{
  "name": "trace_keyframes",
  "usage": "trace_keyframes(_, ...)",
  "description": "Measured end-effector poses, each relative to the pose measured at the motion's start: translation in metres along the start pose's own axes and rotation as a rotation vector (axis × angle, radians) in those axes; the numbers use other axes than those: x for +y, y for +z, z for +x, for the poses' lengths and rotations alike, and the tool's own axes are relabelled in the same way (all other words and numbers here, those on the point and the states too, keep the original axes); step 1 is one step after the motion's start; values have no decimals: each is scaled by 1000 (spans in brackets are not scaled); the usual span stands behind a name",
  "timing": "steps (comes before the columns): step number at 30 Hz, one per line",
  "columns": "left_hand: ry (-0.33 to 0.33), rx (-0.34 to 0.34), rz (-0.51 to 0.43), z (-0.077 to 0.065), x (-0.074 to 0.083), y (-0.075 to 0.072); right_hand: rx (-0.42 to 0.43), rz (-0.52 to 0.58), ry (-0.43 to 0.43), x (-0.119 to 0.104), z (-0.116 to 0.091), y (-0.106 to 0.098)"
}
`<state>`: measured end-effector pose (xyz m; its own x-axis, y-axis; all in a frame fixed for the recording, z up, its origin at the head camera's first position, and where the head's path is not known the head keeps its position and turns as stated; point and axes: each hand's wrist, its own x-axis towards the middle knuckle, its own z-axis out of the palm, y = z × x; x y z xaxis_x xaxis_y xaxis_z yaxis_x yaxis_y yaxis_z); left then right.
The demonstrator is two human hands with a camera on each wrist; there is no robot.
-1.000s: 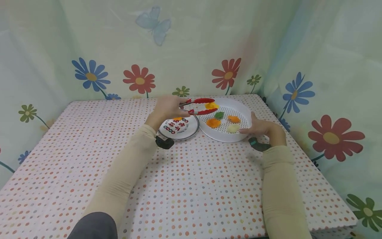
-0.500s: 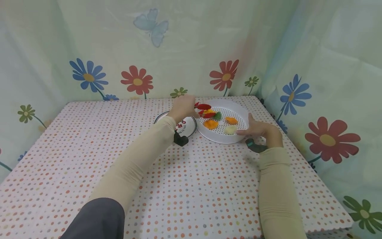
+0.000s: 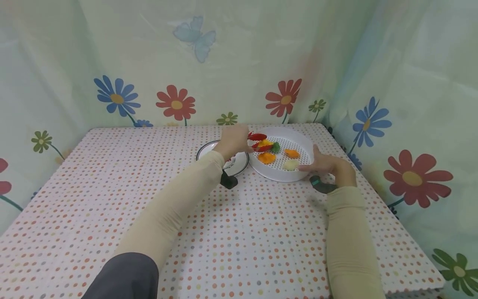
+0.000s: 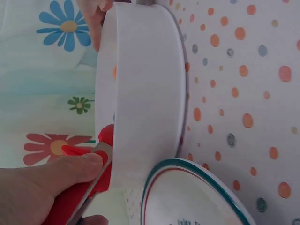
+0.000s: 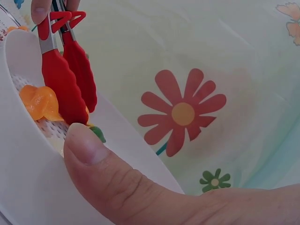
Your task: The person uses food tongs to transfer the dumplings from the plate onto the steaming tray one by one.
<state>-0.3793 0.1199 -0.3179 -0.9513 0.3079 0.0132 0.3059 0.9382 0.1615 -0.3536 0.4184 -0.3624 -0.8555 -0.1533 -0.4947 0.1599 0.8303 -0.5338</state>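
My left hand point(image 3: 234, 140) holds red-tipped tongs point(image 5: 61, 84) over the left side of a round white tray with a perforated floor point(image 3: 274, 173). Their two tips stand apart around a yellow piece point(image 3: 265, 142); whether they touch it I cannot tell. Also in the tray lie an orange piece point(image 3: 267, 158), a second orange piece point(image 3: 292, 153), a green piece point(image 3: 275, 147) and a pale piece point(image 3: 290, 165). My right hand point(image 3: 324, 162) rests spread against the tray's right side, with the thumb point(image 5: 89, 145) at the rim.
A white plate with dark rim lines and red lettering point(image 3: 205, 148) stands left of the tray, partly hidden by my left hand. Both stand near the back of a table with a dotted cloth point(image 3: 239, 232). A flowered curtain point(image 3: 246, 62) hangs behind and at the sides.
My left hand has moved right with the tongs, from over the plate to the tray's left edge, tips lowered into the tray. The right hand has stayed at the tray's side.
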Motion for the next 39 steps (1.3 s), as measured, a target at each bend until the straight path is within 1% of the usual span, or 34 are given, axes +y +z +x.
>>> trace_keyframes(5,46,-18,48,-4,-7,16,-14,6,20,5,2,10)
trace_keyframes(8,57,-18,42,-9,-10,22,-15,-2,13,9,4,15)
trace_keyframes(11,39,18,-16,-17,-18,21,-14,-18,26,11,5,17)
trace_keyframes(13,25,52,-55,-24,-26,19,-19,-29,32,11,4,16)
trace_keyframes(15,47,79,-114,-32,-42,16,-24,-38,34,10,4,15)
trace_keyframes(17,97,80,-169,-40,-63,17,-29,-44,27,8,2,14)
trace_keyframes(20,174,23,-219,-50,-96,16,-21,-54,14,8,2,11)
trace_keyframes(22,183,-6,-213,-55,-114,12,-13,-52,7,7,1,8)
trace_keyframes(23,176,-13,-203,-56,-121,9,-9,-50,7,7,1,7)
trace_keyframes(25,129,-14,-185,-59,-135,2,-7,-40,-8,6,2,5)
trace_keyframes(28,48,-8,-215,-61,-153,-4,-7,-23,-25,4,4,4)
trace_keyframes(31,-6,-17,-245,-61,-169,-6,-3,-12,-35,1,7,3)
trace_keyframes(34,-30,-34,-245,-60,-180,-4,1,-9,-29,-1,7,1)
trace_keyframes(39,-92,-68,-222,-60,-189,4,-6,-8,-32,-1,7,1)
